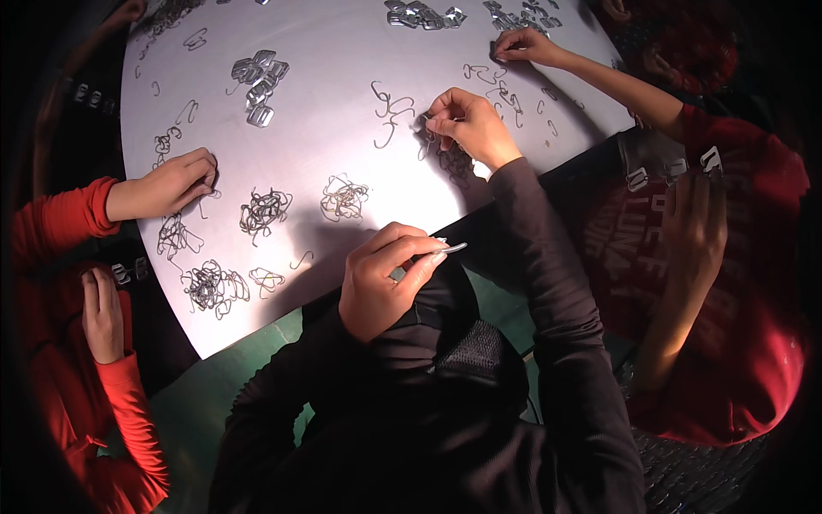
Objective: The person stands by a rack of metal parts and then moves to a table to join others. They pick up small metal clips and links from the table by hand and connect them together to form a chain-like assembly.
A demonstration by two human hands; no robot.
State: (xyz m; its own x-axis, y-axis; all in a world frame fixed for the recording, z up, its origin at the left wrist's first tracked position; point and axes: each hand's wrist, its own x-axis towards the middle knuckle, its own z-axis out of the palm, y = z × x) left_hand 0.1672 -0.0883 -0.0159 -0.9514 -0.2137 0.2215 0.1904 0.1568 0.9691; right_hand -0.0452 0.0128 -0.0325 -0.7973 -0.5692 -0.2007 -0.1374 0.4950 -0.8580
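Note:
My left hand (385, 283) is raised in front of the table's near edge. Its thumb and fingers pinch a small shiny metal piece (455, 248), seen edge-on, so its full shape is hidden. Over the table my right hand (473, 127) is closed in a pinch, fingertips pointing left and down. Thin bent wire shows just below those fingertips; I cannot tell whether they hold it. Beneath this hand lies a dark pile of wire hooks (455, 164), partly in shadow. Loose bent wire hooks (391, 110) are scattered to its left.
The white table (300, 163) carries tangled wire heaps (214, 287) at left and metal buckles (259, 86) farther back. A red-sleeved person's hand (175, 182) works at left. At right another person's hand (527, 44) touches the table; their other hand (695, 223) is near several buckles.

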